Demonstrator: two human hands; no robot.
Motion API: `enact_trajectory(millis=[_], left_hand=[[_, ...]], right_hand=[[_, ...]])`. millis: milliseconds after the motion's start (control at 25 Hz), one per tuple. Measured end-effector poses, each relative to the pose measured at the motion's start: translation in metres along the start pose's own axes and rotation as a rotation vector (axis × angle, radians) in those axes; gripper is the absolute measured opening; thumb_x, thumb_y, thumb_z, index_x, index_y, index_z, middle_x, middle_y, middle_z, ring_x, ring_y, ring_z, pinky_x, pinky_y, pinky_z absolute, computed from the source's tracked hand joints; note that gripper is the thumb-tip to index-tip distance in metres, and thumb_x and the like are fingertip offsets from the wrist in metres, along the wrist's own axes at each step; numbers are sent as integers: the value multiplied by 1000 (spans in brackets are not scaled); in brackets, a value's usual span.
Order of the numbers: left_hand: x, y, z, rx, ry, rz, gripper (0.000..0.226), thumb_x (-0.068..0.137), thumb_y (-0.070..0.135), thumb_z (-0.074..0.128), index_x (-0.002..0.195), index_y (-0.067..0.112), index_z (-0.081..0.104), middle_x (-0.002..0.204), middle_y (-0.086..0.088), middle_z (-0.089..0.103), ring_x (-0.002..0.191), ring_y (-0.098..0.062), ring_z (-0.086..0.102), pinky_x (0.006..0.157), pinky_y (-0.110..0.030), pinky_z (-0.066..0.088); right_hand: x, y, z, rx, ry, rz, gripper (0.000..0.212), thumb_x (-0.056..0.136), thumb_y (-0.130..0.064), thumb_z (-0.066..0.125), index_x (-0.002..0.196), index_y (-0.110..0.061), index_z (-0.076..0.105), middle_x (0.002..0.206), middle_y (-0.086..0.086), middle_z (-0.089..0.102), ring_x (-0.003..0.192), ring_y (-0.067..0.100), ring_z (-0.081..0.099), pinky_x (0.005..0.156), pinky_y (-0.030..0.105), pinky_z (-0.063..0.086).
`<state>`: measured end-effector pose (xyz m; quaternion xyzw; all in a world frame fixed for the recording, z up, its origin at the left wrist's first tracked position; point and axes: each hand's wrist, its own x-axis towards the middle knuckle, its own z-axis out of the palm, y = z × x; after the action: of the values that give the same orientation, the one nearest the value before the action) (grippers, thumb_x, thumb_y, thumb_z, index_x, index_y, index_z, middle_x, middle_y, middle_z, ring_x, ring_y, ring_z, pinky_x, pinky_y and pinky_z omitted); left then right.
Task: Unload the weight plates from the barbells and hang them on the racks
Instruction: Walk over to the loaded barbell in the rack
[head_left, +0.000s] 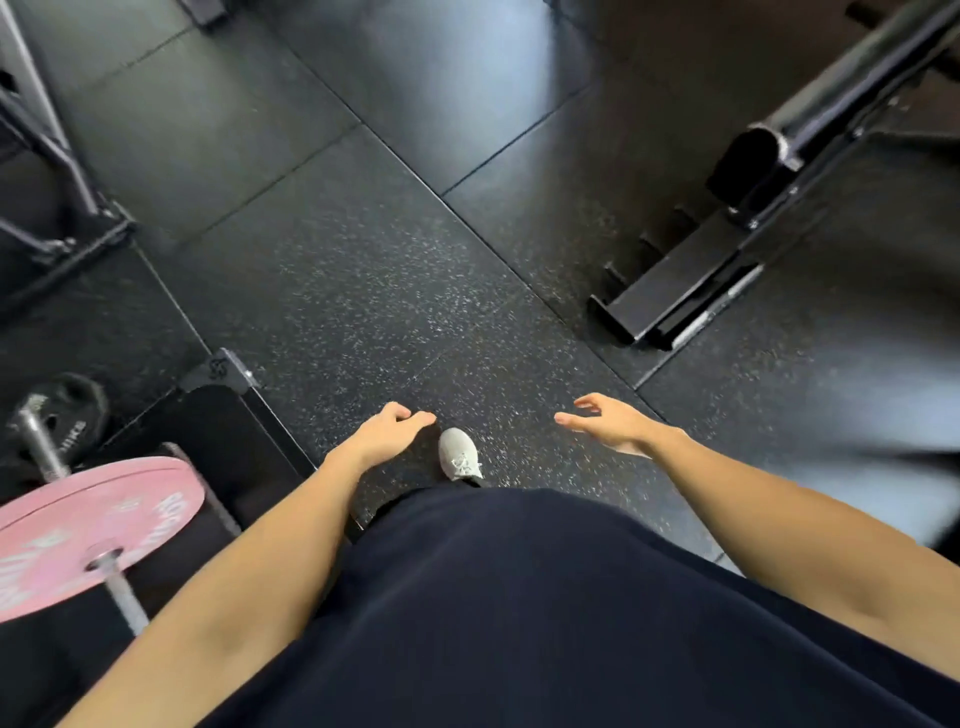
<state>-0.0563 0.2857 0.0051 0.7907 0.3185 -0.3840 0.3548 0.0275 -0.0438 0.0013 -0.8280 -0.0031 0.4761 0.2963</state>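
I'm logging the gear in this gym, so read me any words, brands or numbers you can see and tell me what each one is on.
Nothing reads cleanly here.
Pink weight plate: white lettering round its face, too blurred to read.
Small black plate behind it: pale raised letters, too small and blurred to make out.
Black bracket on the floor: an embossed round mark, not legible.
Both the left hand and right hand are empty, holding nothing with text.
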Motion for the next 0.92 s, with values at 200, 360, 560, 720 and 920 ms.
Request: enact_trajectory(millis=[200,360,560,720,920], left_hand=[[54,21,-113,-23,-8,10,72,74,76,47,129,30,44,122,5,49,111,-19,45,91,-39,34],[98,57,-176,-3,-14,29,70,70,79,46,122,33,46,118,8,52,110,-18,47,94,-42,36],[176,126,-252,20,-31,57,66,75,78,45,123,32,45,120,7,48,111,-19,46,88,-41,34],[236,200,-303,24,-33,65,65,78,76,45,125,30,45,118,6,53,107,-16,51,88,-40,37],[287,281,-360,20,-6,59,67,78,73,47,123,23,50,120,-2,58,106,-22,54,86,-38,40]], right_hand=[[73,-107,-30,4,34,-34,84,78,-69,57,142,-17,39,149,2,40,131,21,45,109,40,36],[120,-154,-65,11,62,-30,85,78,-68,58,142,-17,39,147,3,43,132,22,44,110,41,35],[202,-201,-132,-20,73,3,86,77,-66,60,143,-15,37,149,5,40,131,24,45,106,37,37],[274,-243,-200,-8,85,1,83,79,-65,59,142,-15,38,148,6,42,131,24,45,105,38,36],[341,-304,-293,-8,57,-19,83,79,-62,61,143,-15,37,149,7,40,133,25,43,108,39,34]])
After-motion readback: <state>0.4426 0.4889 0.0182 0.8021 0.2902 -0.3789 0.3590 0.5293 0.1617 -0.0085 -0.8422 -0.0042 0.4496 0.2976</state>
